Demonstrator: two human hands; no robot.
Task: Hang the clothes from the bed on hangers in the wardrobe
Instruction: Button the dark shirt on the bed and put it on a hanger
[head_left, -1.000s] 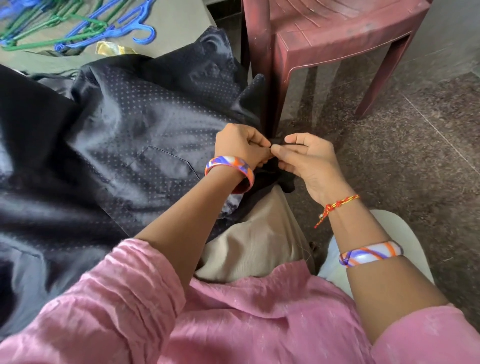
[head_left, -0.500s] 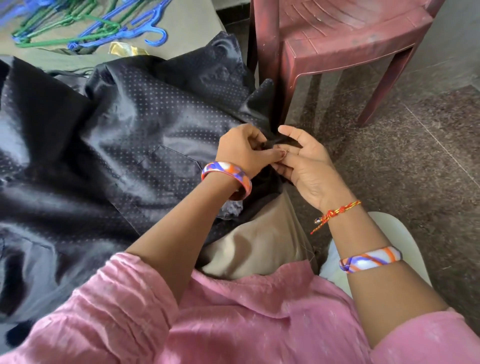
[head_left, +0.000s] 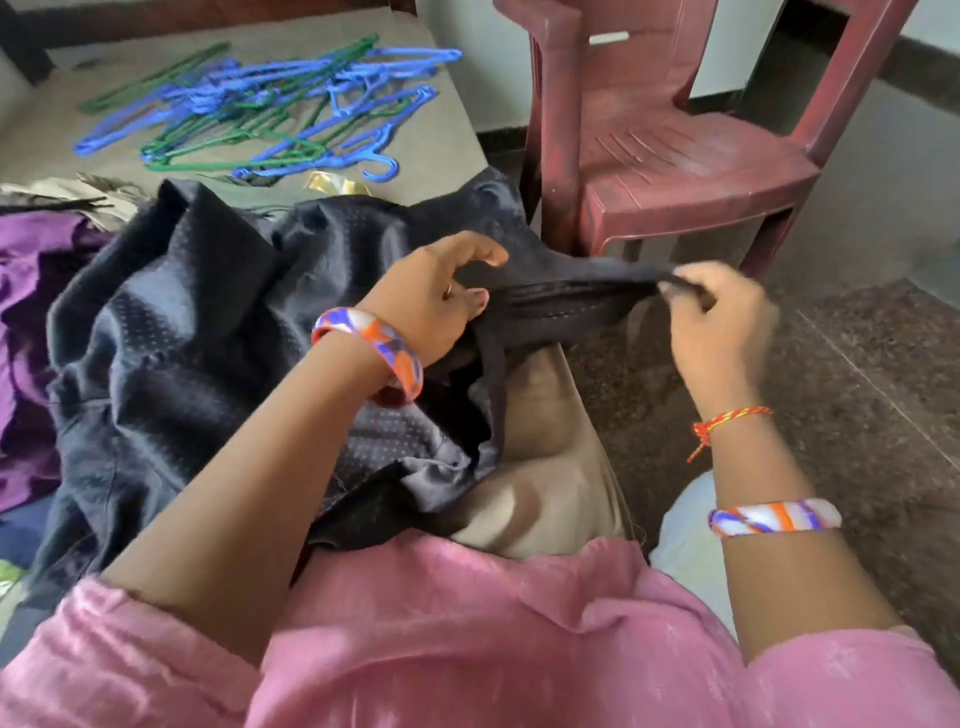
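A black dotted shirt (head_left: 208, 332) lies crumpled across the bed and my lap. My left hand (head_left: 431, 296) grips one edge of it near the middle of the view. My right hand (head_left: 719, 322) pinches the same edge further right, over the floor. The strip of black cloth between the two hands is pulled taut. A heap of blue and green plastic hangers (head_left: 270, 104) lies on the bed (head_left: 447, 150) beyond the shirt. No wardrobe is in view.
A maroon plastic chair (head_left: 691, 156) stands close ahead on the right, by the bed's corner. Purple clothing (head_left: 26, 291) lies at the left edge of the bed. Dark stone floor (head_left: 857, 374) stretches to the right.
My hands, which were pinching the cloth close together, have moved apart, the right one going right, stretching the shirt's edge. The view has tilted up, showing the hangers and chair more fully.
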